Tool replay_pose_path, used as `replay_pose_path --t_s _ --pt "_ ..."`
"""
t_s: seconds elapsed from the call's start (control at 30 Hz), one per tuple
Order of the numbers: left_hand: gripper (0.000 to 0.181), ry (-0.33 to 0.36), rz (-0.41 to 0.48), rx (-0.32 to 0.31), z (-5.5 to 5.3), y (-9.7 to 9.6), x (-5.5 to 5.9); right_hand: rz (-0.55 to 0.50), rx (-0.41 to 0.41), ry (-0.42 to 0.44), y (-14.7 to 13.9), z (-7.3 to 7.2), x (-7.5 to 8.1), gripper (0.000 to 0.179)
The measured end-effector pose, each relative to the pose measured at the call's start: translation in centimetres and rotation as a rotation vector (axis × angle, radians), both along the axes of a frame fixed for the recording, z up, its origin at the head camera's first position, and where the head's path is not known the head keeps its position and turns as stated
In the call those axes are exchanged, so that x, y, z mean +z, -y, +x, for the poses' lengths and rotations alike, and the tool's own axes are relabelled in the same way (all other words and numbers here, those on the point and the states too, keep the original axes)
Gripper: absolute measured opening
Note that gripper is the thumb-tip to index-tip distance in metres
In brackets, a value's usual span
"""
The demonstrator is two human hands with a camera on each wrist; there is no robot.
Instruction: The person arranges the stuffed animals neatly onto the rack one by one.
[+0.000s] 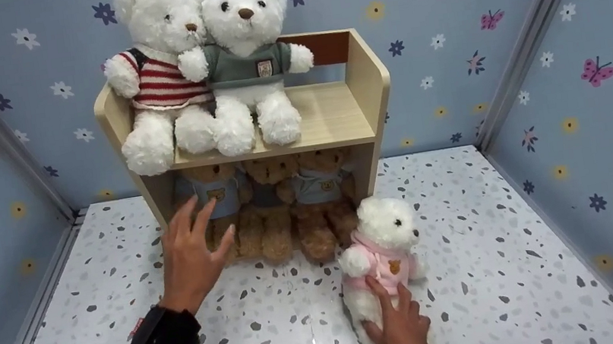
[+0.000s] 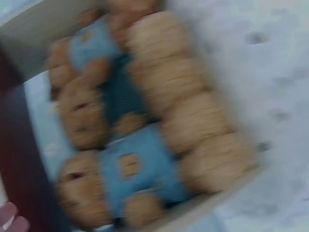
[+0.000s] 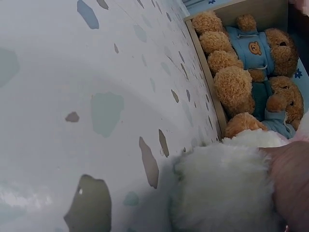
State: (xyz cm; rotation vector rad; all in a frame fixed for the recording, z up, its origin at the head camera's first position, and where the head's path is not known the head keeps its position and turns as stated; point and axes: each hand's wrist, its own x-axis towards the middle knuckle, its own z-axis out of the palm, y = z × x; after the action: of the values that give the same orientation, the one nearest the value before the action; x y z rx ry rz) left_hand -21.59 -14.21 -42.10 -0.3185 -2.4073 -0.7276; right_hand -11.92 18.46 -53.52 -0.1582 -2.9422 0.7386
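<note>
My right hand (image 1: 401,326) grips a white teddy bear (image 1: 387,222) in a pink hoodie around its lower body, at the right of the small wooden shelf. In the right wrist view its white fur (image 3: 222,188) fills the bottom right, beside part of that hand (image 3: 293,181). Fingers spread, my left hand (image 1: 192,257) is in front of the shelf's lower level, holding nothing. Behind it sit three brown teddy bears (image 1: 272,225) in blue and dark tops. The left wrist view is blurred and shows these brown bears (image 2: 82,116) side by side.
Two white teddy bears sit on the top level of the wooden shelf (image 1: 370,91), one in a striped sweater (image 1: 165,81), one in a green sweater (image 1: 247,66). Speckled white floor (image 1: 279,320) spreads before it. Flower-patterned blue walls (image 1: 428,11) enclose the back and sides.
</note>
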Motion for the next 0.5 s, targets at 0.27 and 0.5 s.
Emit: replay_pose_path --t_s 0.27,0.5 --pt "0.069 0.333 -0.064 0.069 -0.3 0.2 -6.8 0.009 -0.007 -0.002 -0.2 -0.3 0.2 0.077" --pt "0.086 0.183 -0.071 0.157 -1.1 0.4 -8.7 0.037 -0.021 -0.001 0.1 0.0 0.0 0.076"
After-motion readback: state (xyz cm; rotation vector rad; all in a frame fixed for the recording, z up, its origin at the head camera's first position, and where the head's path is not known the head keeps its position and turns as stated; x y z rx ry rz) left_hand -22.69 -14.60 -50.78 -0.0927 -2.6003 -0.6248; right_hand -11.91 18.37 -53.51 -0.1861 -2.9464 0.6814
